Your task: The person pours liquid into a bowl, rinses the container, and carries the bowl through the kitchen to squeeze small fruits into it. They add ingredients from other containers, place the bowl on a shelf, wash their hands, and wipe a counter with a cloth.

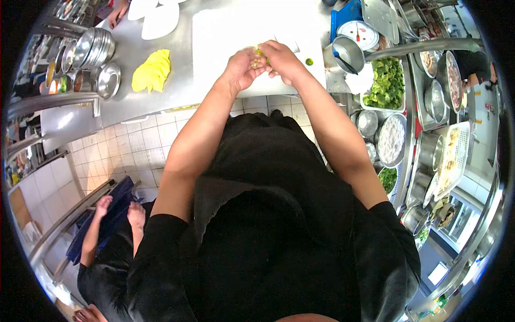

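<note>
My left hand (248, 68) is cupped over the white cutting board (214, 43), with small pale green pieces (255, 63) in its curled fingers. Beside it, my right hand (280, 60) is closed, its thumb and fingers meeting the left hand's fingertips around something green, too small to make out. A small round green piece (309, 61) lies on the board to the right of my hands. Just above it, a pale, flat shape is hard to tell from the board.
Yellow sheets (152, 71) lie on the steel counter (179, 70) at left, near stacked metal bowls (94, 48). A scale (358, 35), metal pot (344, 55) and tray of leafy greens (384, 83) stand at right. Another person's arms (95, 231) show at lower left.
</note>
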